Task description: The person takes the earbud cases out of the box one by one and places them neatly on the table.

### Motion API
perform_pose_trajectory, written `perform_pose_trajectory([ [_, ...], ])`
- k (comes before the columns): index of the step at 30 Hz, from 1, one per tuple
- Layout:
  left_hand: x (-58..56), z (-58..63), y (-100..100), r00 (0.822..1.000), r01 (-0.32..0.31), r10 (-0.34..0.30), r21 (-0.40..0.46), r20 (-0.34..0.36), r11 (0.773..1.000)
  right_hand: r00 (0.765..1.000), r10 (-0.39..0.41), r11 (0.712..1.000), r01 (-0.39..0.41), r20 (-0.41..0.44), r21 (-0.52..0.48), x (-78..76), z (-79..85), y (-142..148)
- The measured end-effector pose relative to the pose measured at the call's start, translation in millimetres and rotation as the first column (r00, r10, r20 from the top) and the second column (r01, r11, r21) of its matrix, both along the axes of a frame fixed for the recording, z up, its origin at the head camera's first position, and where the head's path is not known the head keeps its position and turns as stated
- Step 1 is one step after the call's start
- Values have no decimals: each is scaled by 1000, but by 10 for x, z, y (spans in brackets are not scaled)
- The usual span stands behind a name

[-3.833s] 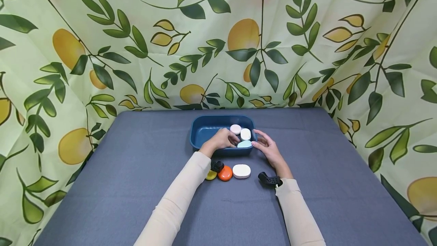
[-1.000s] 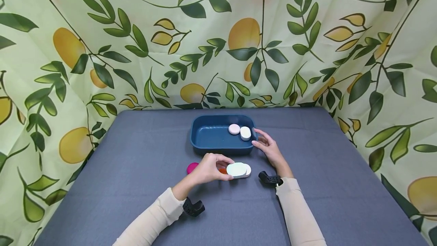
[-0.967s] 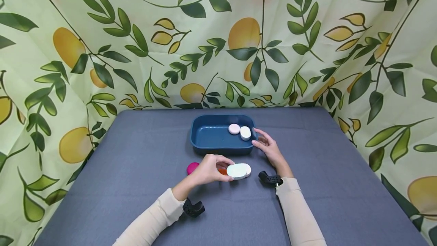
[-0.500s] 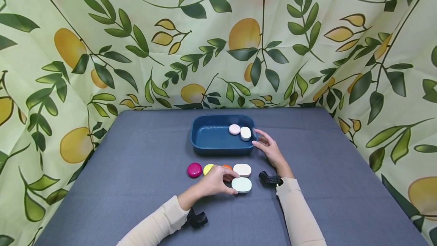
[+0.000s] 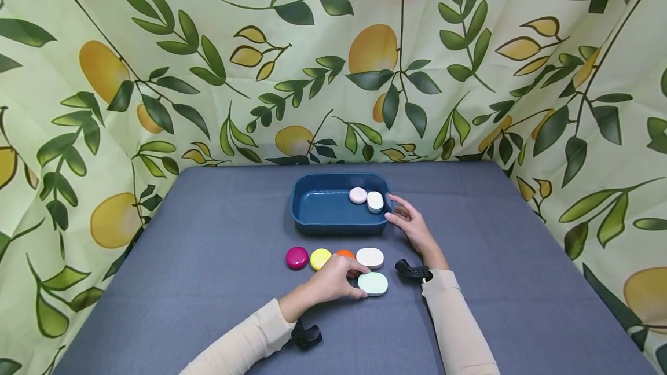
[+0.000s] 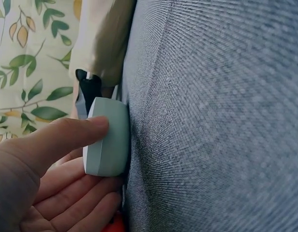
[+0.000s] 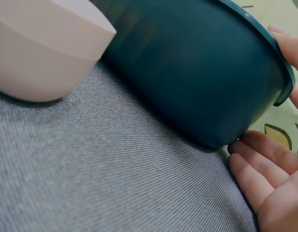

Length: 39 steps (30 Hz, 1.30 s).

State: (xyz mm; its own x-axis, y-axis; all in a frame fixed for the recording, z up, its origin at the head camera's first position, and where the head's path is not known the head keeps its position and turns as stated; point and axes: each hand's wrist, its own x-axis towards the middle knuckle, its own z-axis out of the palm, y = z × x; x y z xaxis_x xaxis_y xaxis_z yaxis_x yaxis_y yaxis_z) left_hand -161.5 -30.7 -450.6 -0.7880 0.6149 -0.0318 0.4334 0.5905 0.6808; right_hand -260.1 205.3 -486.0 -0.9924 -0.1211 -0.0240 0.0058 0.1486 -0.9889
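My left hand [image 5: 336, 279] pinches a pale mint oval case [image 5: 372, 284] between thumb and fingers, low over the cloth. In the left wrist view the thumb lies along one bevelled side of the case [image 6: 109, 140], and its lower face is right at the cloth. Just beyond it is a white oval case [image 5: 369, 258], which shows a seam near its top in the right wrist view. My right hand [image 5: 414, 230] holds the right end of a dark blue tub [image 5: 341, 229], thumb and a finger at its rim and other fingertips against its lower wall.
Left of the white case are a magenta [image 5: 297, 258], a yellow [image 5: 320, 258] and an orange round case [image 5: 345, 253], the orange one partly covered by my left hand. A pale pink round case [image 5: 358, 195] and a white oval one [image 5: 374, 201] sit inside the tub's right end.
The mint case has come out of the tub in my left hand, down to the near side of the white case, then slightly right. My right hand has stayed at the tub.
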Motion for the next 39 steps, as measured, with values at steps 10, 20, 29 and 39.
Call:
perform_pose_trajectory([
  [10,20,-2,-10,1000,4,-4,-18,-12,1000,1000,3,1000,-4,-10,-11,8,-9,0],
  [20,3,145,-49,1000,-11,11,41,-4,999,1000,-5,1000,5,-11,12,5,-11,11],
  [29,-142,322,-123,999,-45,42,210,16,977,1000,-6,1000,7,-17,15,-11,-48,0],
  [39,-442,436,-40,994,-94,107,287,-31,953,1000,-17,1000,17,-7,2,-15,-37,-1],
])
